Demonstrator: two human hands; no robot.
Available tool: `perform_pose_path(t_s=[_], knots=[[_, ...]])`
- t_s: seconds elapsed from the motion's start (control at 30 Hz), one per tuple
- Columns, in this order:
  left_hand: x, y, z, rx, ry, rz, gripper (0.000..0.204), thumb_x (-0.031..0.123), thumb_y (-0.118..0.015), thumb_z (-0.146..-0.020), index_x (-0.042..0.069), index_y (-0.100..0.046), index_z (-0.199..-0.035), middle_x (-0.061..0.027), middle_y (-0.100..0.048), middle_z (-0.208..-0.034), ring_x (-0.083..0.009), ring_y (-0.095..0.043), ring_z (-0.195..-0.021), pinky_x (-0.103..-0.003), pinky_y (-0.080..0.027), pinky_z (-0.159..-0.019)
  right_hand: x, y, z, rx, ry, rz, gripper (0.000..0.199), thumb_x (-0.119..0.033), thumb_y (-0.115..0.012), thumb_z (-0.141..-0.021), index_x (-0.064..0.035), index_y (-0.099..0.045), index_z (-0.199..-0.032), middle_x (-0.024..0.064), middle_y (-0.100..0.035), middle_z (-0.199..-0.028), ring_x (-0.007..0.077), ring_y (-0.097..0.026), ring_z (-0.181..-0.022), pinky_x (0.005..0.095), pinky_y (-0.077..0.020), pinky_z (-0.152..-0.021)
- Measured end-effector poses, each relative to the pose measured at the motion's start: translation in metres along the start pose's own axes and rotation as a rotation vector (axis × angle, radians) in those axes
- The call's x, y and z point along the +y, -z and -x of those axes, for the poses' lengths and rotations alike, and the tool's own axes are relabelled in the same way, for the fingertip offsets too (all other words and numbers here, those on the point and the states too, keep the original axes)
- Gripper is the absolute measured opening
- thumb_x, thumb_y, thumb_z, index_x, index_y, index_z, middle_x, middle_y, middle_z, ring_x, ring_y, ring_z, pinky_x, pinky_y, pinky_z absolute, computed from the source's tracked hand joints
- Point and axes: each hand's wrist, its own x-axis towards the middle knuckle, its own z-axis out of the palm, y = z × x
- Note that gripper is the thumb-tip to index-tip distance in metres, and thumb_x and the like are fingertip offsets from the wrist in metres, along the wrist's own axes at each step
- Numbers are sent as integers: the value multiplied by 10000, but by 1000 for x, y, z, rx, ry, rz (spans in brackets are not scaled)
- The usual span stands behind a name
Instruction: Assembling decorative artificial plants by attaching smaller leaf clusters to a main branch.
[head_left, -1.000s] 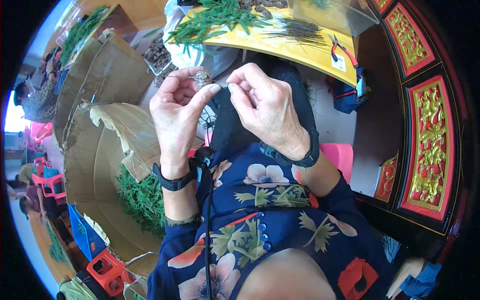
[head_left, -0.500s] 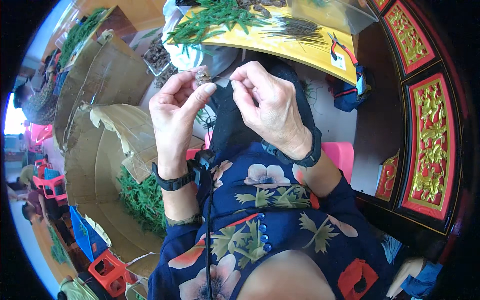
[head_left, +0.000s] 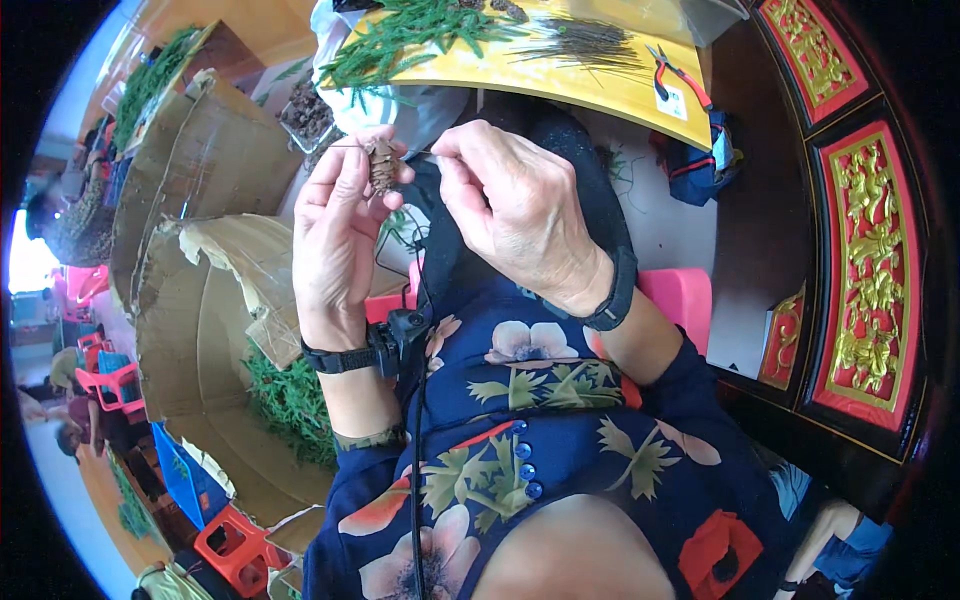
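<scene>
Pinching a pine cone (head_left: 384,168) with the left hand (head_left: 335,220) near the yellow table (head_left: 620,95), clamping a wire (head_left: 344,147) in the right hand (head_left: 515,200); already running it across the cone, not yet bringing its ends together.

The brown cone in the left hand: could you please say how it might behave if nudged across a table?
The brown cone would probably roll unevenly, given its rounded, bumpy body. Its rough, overlapping scales suggest it would feel grippy rather than slippery.

Yellow table (head_left: 622,98) with green sprigs (head_left: 410,42), dark wires (head_left: 590,42), red-handled pliers (head_left: 664,64)
</scene>
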Motion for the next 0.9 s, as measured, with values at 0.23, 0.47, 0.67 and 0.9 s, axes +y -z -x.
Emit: perform_pose_path(t_s=[0.23, 0.47, 0.67, 0.9], knots=[[-4, 7, 0, -162, -12, 262, 301, 183, -497, -939, -18, -495, -1162, -133, -549, -1057, -179, -540, -878, -243, -461, -748, -3, 1, -1, -10, -58, -180, 132, 46, -621, -749, -15, -566, -852, 108, -577, -686, 234, -608, -606, 295, -472, -539], [-11, 10, -2, -309, -19, 376, 289, 213, -500, -939, 1, -491, -1135, -144, -535, -1064, -192, -511, -865, -249, -437, -752, -3, 9, -5, 4, -36, -154, 106, 44, -610, -766, -11, -576, -850, 105, -584, -706, 225, -609, -619, 285, -474, -552], [-13, 11, -1, -368, -5, 336, 319, 239, -519, -931, 5, -487, -1146, -152, -535, -1057, -184, -514, -858, -257, -438, -746, 2, 13, -7, 2, -22, -167, 98, 52, -592, -777, -10, -578, -851, 98, -588, -731, 230, -607, -637, 282, -474, -566], [-15, 9, 0, -397, 40, 339, 322, 253, -525, -927, 10, -491, -1135, -174, -558, -1054, -180, -518, -832, -250, -440, -731, 2, 16, -10, -6, 18, -167, 96, 58, -580, -783, -13, -577, -847, 94, -591, -751, 236, -611, -670, 283, -478, -595]])
